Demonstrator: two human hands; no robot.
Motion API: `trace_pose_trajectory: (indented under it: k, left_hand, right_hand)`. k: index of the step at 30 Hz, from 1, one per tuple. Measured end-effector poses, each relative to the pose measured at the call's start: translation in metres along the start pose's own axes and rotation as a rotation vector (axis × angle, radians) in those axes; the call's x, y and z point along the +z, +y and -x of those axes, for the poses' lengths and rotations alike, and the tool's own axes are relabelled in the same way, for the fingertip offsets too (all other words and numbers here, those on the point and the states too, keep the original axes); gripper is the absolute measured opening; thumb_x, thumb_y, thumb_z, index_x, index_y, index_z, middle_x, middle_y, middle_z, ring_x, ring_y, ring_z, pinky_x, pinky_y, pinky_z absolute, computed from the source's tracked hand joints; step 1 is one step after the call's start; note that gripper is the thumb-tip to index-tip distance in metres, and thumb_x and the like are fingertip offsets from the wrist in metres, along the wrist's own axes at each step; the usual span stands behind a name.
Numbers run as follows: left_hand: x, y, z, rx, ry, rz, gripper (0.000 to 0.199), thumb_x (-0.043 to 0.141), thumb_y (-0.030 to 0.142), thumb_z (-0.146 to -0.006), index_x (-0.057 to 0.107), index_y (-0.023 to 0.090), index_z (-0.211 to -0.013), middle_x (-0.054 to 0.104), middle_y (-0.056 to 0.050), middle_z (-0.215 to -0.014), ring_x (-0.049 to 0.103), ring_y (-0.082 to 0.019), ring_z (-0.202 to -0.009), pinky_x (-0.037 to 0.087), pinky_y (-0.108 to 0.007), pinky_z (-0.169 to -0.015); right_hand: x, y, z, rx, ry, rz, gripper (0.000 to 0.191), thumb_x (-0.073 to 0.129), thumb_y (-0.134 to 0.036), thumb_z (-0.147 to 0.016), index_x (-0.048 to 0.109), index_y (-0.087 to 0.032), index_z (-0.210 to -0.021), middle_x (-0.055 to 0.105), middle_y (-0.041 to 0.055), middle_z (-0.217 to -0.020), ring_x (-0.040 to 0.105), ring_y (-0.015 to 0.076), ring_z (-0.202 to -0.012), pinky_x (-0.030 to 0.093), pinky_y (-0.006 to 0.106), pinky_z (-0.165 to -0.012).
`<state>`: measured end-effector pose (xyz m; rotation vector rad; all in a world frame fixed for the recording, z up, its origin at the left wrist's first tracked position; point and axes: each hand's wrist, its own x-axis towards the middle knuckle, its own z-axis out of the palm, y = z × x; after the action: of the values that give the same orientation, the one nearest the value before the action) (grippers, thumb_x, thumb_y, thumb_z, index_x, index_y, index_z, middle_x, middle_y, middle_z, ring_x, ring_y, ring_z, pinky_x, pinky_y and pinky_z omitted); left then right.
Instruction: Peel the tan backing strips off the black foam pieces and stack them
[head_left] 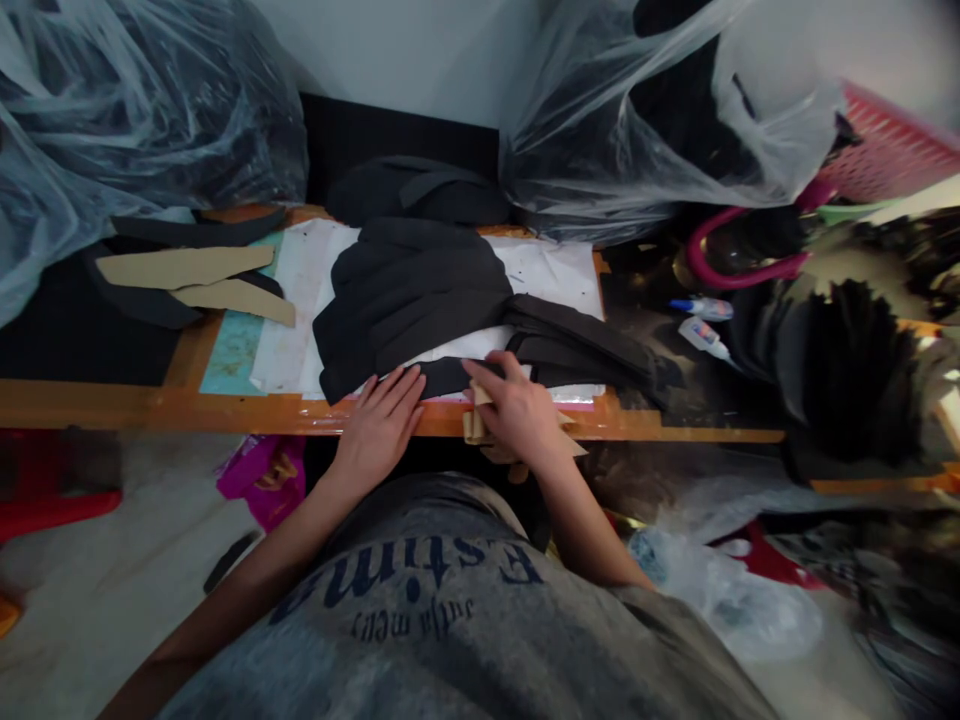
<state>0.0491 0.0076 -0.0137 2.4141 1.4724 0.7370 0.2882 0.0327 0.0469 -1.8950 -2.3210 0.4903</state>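
Note:
A narrow black strip (444, 377) of sheet material lies along the front of the worktable. My left hand (385, 415) rests flat on its left part, fingers stretched out. At the strip's right end is my right hand (519, 408), its fingers curled round a crumpled beige paper-like strip (472, 428) that hangs over the table edge. Its fingertips touch the black strip, partly hiding it. Just behind lies a fanned stack of black pieces (427, 285). More long black pieces (581, 340) overlap to the right of my right hand.
Beige strips (187, 268) lie at the left over black ones. White paper (292, 300) covers the table middle. Large plastic bags (150, 110) stand behind. Small glue-like bottles (703, 338), a magenta handle (705, 250) and a dark bundle (847, 370) are at the right.

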Motion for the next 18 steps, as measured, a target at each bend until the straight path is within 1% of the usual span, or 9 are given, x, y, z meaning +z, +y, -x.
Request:
trace_pose_trajectory:
  k: [2,3,7,9,11,13,15,16,18]
  left_hand:
    - [0.000,-0.003,0.009,-0.009,-0.065,-0.026,0.052,0.049,0.029,-0.100,0.046,0.022,-0.152,0.053,-0.014,-0.153,0.047,-0.032,-0.144,0.036,-0.057,-0.118]
    - [-0.001,-0.006,0.015,-0.022,-0.056,-0.032,0.054,0.050,0.029,-0.100,0.044,0.021,-0.153,0.051,-0.014,-0.154,0.047,-0.032,-0.144,0.036,-0.056,-0.118]
    - [-0.009,-0.023,0.035,-0.107,0.144,-0.023,0.052,0.056,0.027,-0.096,0.052,0.023,-0.148,0.061,-0.014,-0.143,0.060,-0.030,-0.130,0.046,-0.048,-0.110]
    - [-0.014,-0.026,0.038,-0.179,0.193,-0.009,0.050,0.059,0.030,-0.095,0.055,0.024,-0.144,0.068,-0.013,-0.131,0.064,-0.028,-0.120,0.049,-0.044,-0.104]
    - [-0.021,-0.027,0.036,-0.221,0.179,0.040,0.049,0.062,0.032,-0.094,0.056,0.025,-0.142,0.069,-0.011,-0.124,0.065,-0.026,-0.114,0.051,-0.042,-0.101]
    - [-0.031,-0.033,0.030,-0.221,0.198,0.086,0.046,0.064,0.034,-0.092,0.059,0.024,-0.136,0.070,-0.010,-0.119,0.065,-0.025,-0.111,0.052,-0.041,-0.099]
    - [-0.048,-0.052,0.022,-0.231,0.286,0.052,0.039,0.066,0.034,-0.091,0.065,0.021,-0.127,0.069,-0.010,-0.116,0.065,-0.024,-0.107,0.053,-0.040,-0.097]
    - [-0.057,-0.067,0.017,-0.242,0.341,-0.003,0.036,0.066,0.034,-0.090,0.067,0.019,-0.123,0.068,-0.011,-0.115,0.065,-0.024,-0.107,0.052,-0.040,-0.098]
    - [-0.078,-0.103,0.004,-0.280,0.374,-0.155,0.038,0.062,0.033,-0.093,0.066,0.015,-0.126,0.064,-0.014,-0.124,0.062,-0.026,-0.115,0.049,-0.044,-0.104]
  right_hand:
    - [0.005,0.001,0.002,-0.024,-0.046,0.014,0.048,0.056,-0.036,-0.098,0.057,-0.036,-0.145,0.045,0.0096,-0.156,0.071,0.0261,-0.092,0.053,0.036,-0.072]
    - [0.007,0.003,0.003,0.006,-0.041,0.018,0.048,0.055,-0.036,-0.098,0.057,-0.034,-0.146,0.044,0.0101,-0.157,0.071,0.0265,-0.093,0.054,0.037,-0.072]
    - [0.011,0.011,-0.001,0.112,-0.021,0.000,0.057,0.056,-0.039,-0.097,0.050,-0.019,-0.150,0.056,0.0182,-0.140,0.069,0.0298,-0.095,0.054,0.038,-0.074]
    - [0.010,0.013,-0.005,0.110,-0.017,-0.048,0.053,0.062,-0.038,-0.093,0.056,-0.016,-0.141,0.059,0.0183,-0.130,0.068,0.0294,-0.095,0.053,0.037,-0.077]
    - [0.007,0.016,-0.007,0.077,0.009,-0.150,0.037,0.066,-0.033,-0.090,0.066,-0.017,-0.123,0.063,0.0147,-0.120,0.068,0.0265,-0.092,0.052,0.035,-0.078]
    - [-0.002,0.023,-0.004,0.027,0.021,-0.323,0.022,0.066,-0.030,-0.089,0.069,-0.018,-0.106,0.068,0.0088,-0.100,0.066,0.0225,-0.082,0.051,0.032,-0.074]
    - [-0.017,0.041,0.003,0.013,0.048,-0.531,0.021,0.065,-0.034,-0.089,0.070,-0.019,-0.102,0.069,0.0036,-0.082,0.064,0.0197,-0.073,0.050,0.030,-0.069]
    - [-0.026,0.054,0.007,0.038,0.092,-0.621,0.026,0.066,-0.039,-0.089,0.071,-0.019,-0.104,0.069,0.0024,-0.079,0.064,0.0191,-0.070,0.050,0.030,-0.067]
    - [-0.045,0.087,0.017,0.157,0.249,-0.691,0.036,0.069,-0.046,-0.085,0.072,-0.019,-0.109,0.070,0.0024,-0.080,0.065,0.0196,-0.069,0.051,0.031,-0.065]
